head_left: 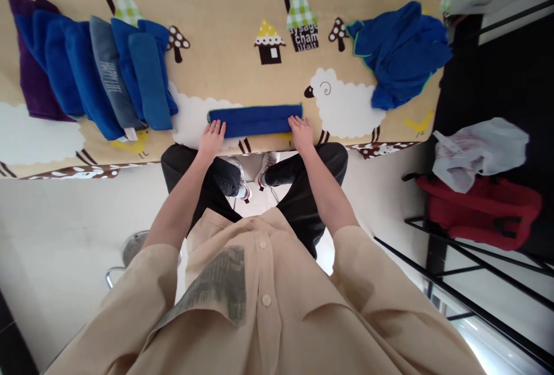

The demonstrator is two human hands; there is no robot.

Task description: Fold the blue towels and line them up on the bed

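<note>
A blue towel (255, 120), folded into a long narrow strip with a thin green edge, lies crosswise near the front edge of the table. My left hand (212, 137) rests on its left end, with fingers stretched out over the lower corner. At the opposite end, the fingers of my right hand (302, 132) lie flat on the cloth. Both hands are open, and my thumbs are hard to make out. To the right sits a crumpled heap of blue cloth (400, 55), also edged in green.
Several folded blue towels (78, 69), a purple one (38, 89) and a grey one (110, 75) overlap at the table's left. The patterned tablecloth (225, 34) covers the table. On the right, a plastic bag (480, 147) lies on a red bag (485, 210) beside black metal bars.
</note>
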